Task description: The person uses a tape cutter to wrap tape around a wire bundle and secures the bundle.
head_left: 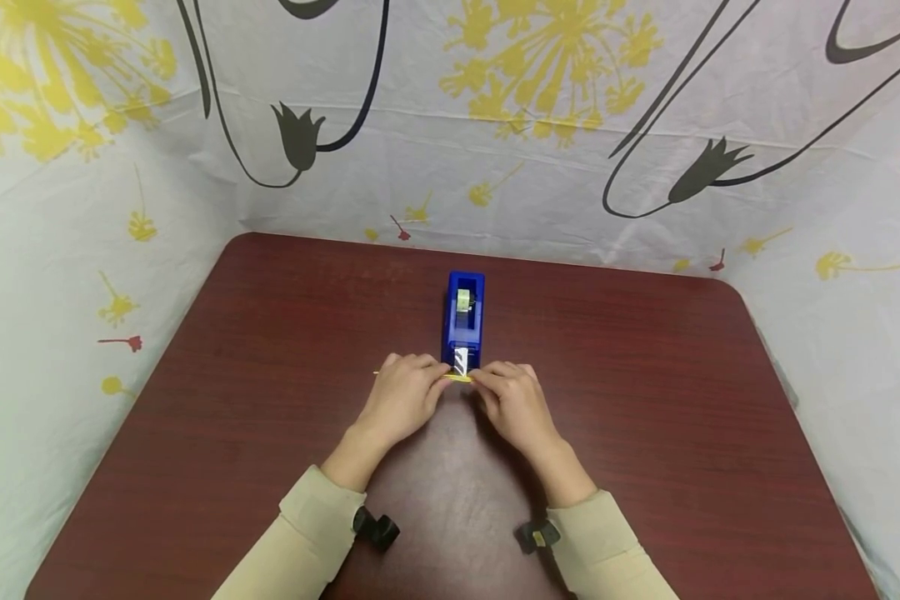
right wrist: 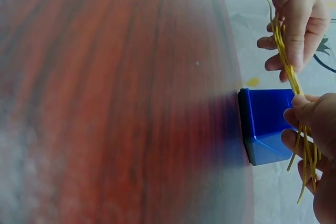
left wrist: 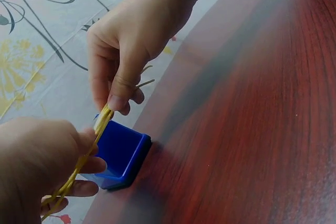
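Note:
My left hand point(head_left: 401, 392) and right hand point(head_left: 516, 402) pinch a bundle of thin yellow strands point(head_left: 460, 379) between thumbs and fingers, one hand on each side. The bundle lies crosswise at the near end of a blue tape dispenser point(head_left: 465, 333). A shiny strip of tape point(head_left: 461, 360) runs from the dispenser's front to the bundle, between my fingertips. Inside the dispenser sits a tape roll point(head_left: 462, 300). In the right wrist view, loose ends of the strands point(right wrist: 306, 156) splay out past my right fingers. My left palm is mostly hidden in the head view.
The dispenser stands on a dark red wooden table point(head_left: 270, 333) with rounded far corners. Behind and beside the table hangs a white cloth point(head_left: 420, 150) printed with yellow and grey flowers. Each sleeve cuff has a small black wrist device point(head_left: 376, 528).

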### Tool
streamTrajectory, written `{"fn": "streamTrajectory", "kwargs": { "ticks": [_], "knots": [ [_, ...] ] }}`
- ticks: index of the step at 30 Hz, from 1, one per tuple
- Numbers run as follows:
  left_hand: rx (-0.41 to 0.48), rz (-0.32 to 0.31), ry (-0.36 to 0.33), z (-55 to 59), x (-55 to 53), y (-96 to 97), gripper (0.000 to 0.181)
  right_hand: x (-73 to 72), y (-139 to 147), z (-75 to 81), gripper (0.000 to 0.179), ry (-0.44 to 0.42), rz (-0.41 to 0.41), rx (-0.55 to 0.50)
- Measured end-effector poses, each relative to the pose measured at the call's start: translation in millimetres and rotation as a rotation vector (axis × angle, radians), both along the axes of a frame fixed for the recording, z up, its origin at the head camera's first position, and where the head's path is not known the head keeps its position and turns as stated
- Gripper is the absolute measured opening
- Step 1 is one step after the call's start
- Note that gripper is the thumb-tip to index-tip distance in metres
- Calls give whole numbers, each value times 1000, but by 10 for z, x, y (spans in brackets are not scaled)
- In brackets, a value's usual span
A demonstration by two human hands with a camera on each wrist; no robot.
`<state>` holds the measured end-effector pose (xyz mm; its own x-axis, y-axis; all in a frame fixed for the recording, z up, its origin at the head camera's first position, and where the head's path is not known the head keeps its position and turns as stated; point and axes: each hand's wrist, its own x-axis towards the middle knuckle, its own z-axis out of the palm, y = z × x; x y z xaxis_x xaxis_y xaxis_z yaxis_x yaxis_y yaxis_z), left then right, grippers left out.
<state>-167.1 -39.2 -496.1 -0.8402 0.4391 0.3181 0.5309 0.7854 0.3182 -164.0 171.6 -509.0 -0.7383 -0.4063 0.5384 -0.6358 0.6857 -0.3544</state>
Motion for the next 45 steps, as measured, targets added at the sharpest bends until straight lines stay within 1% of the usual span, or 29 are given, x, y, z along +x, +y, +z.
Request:
{"fn": "streamTrajectory", "kwargs": {
  "ticks": [4, 10, 15, 18, 24, 26, 30, 37, 40, 45],
  "knots": [
    [-16, -4, 11, 4, 4, 7, 15, 10, -11, 16, 12, -10, -8, 22],
    [-17, -13, 70, 4, 3, 4, 10, 26, -26, 30, 19, -15, -37, 72],
    [-8, -13, 104, -1, -4, 9, 9, 31, -28, 36, 15, -3, -45, 62],
    [-18, -9, 93, 2, -2, 6, 10, 23, -30, 33, 13, 1, -44, 44],
    [-21, 4, 23, 17, 3, 13, 15, 6, -17, 17, 12, 5, -38, 35],
    [-29, -2, 22, 24, 1, 12, 16, 3, -15, 11, 13, 9, -34, 33],
    [-36, -15, 48, 24, -11, 7, 12, 0, -15, 6, 13, 10, -28, 37],
    [-1, -23, 84, 5, -24, -3, 11, 4, -19, 49, 19, -13, -34, 91],
    [13, -27, 103, -3, -24, -3, 11, -3, -21, 63, 17, -12, -32, 104],
    [15, -36, 143, -3, -21, -4, 11, -21, -8, 62, 11, -4, -24, 96]
  ]
}}
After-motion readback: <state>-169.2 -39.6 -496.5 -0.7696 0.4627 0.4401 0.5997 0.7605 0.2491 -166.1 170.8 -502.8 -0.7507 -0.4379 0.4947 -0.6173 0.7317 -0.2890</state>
